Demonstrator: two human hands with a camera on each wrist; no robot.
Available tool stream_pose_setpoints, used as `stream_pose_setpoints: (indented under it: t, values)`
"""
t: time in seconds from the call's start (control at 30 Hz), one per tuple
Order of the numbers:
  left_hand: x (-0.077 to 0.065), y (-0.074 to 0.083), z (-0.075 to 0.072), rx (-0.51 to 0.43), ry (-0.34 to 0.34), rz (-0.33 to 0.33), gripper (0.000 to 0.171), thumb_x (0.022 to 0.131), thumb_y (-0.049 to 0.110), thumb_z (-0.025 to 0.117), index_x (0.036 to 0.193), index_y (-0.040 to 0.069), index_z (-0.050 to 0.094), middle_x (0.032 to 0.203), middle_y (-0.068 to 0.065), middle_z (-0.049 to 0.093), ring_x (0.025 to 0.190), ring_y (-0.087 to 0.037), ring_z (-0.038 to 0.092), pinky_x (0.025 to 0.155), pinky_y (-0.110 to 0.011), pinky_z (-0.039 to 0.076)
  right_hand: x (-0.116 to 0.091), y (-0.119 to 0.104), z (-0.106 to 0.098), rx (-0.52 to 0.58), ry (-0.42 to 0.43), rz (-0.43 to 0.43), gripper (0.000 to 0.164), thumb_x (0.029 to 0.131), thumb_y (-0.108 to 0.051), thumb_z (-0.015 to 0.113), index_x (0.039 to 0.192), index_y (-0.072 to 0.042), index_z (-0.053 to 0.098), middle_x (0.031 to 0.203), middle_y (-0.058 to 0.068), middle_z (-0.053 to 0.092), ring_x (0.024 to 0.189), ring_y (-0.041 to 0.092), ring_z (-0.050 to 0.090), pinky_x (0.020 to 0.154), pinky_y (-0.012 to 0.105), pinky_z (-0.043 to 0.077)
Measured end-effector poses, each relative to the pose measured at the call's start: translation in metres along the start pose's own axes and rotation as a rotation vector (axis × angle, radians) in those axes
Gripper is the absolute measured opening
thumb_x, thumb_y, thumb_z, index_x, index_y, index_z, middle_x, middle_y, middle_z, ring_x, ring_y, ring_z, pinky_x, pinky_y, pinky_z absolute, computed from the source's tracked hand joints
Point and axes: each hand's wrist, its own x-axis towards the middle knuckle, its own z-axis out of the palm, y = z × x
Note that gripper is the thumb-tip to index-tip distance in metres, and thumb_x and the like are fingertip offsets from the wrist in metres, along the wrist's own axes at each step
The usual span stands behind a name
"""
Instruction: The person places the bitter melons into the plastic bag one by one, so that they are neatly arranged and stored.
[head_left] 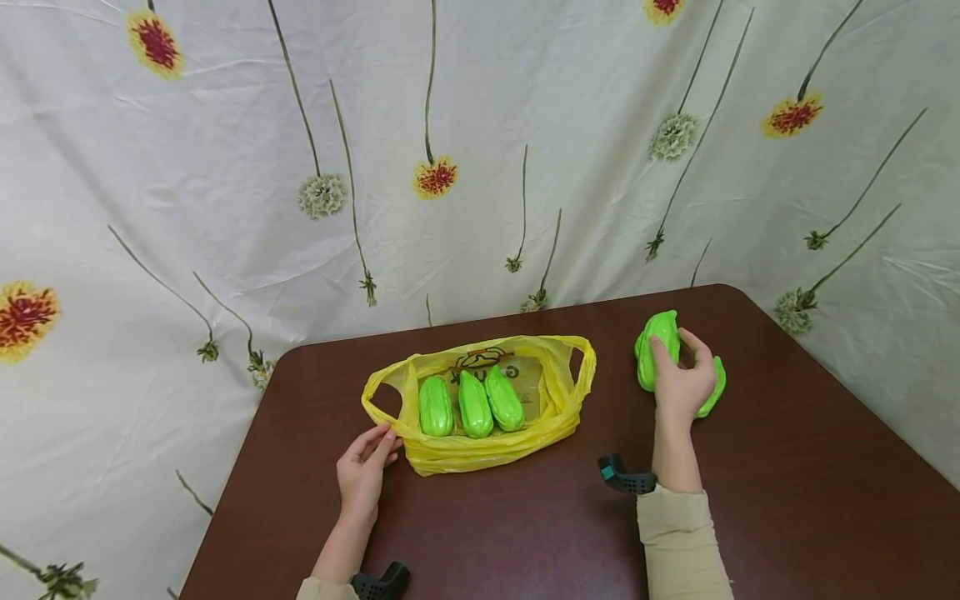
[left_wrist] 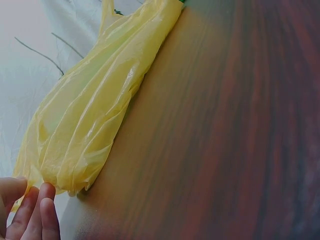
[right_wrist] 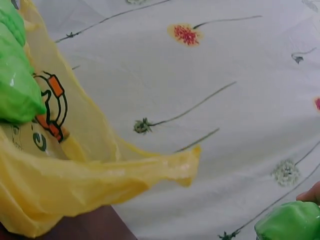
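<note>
Right of centre in the head view, the right hand [head_left: 681,385] curls its fingers [head_left: 660,354] around a green gourd [head_left: 654,354] standing on the dark bench [head_left: 787,483], with a second gourd [head_left: 715,392] peeking out beside the palm; at lower centre the left hand [head_left: 363,468] pinches the near rim of the yellow bag [head_left: 551,417]; three gourds [head_left: 470,403] lie side by side inside it; a flowered cloth [head_left: 225,167] hangs behind.

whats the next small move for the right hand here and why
Probably lift the green gourd that the right hand grips and carry it left toward the yellow bag. Three gourds already lie inside, the left hand holds the bag's near edge by its mouth, and another gourd waits on the table.
</note>
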Motion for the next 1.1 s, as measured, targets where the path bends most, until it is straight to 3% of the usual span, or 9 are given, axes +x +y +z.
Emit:
stream_pose_setpoints:
  t: [0.13,0.47,0.77,0.93,1.1]
  values:
    - [0.001,-0.001,0.000,-0.001,0.008,0.004,0.030,0.088,0.012,0.067,0.112,-0.006,0.064,0.088,0.002,0.068,0.075,-0.009,0.067,0.065,-0.022,0.055,-0.011,-0.012,0.006,0.014,-0.030,-0.009,0.043,0.079,-0.014,0.076,0.118,-0.002,0.062,0.109,0.003,0.059,0.101,0.015,0.053,0.084,0.023,0.042]
    - [0.001,-0.001,0.001,-0.006,0.010,0.011,0.030,0.088,0.012,0.067,0.110,-0.008,0.063,0.086,0.001,0.068,0.075,-0.010,0.068,0.064,-0.022,0.055,-0.032,-0.014,0.022,0.016,-0.136,-0.125,0.041,0.079,-0.018,0.076,0.116,-0.004,0.064,0.114,0.005,0.061,0.105,0.017,0.055,0.082,0.024,0.044]
    - [0.002,-0.003,0.001,0.001,0.018,-0.003,0.027,0.088,0.011,0.067,0.109,-0.005,0.065,0.085,0.005,0.068,0.075,-0.011,0.068,0.065,-0.023,0.055,-0.060,-0.031,0.034,0.061,-0.264,-0.169,0.038,0.081,-0.007,0.073,0.116,0.004,0.062,0.112,0.017,0.059,0.094,0.024,0.055,0.076,0.020,0.045]
    - [0.002,-0.004,0.001,-0.003,0.019,0.003,0.027,0.088,0.010,0.067,0.109,-0.006,0.064,0.085,0.004,0.068,0.074,-0.010,0.068,0.064,-0.023,0.055,-0.080,-0.047,0.039,0.036,-0.320,-0.206,0.036,0.082,-0.001,0.070,0.115,0.010,0.059,0.116,0.023,0.056,0.101,0.030,0.053,0.082,0.022,0.044]
    - [0.003,-0.004,0.000,-0.008,0.018,0.010,0.028,0.087,0.010,0.068,0.108,-0.007,0.064,0.085,0.002,0.068,0.073,-0.010,0.068,0.064,-0.022,0.055,-0.082,-0.028,0.048,0.015,-0.385,-0.210,0.037,0.082,-0.005,0.072,0.116,0.006,0.061,0.119,0.018,0.056,0.108,0.030,0.053,0.088,0.031,0.044]
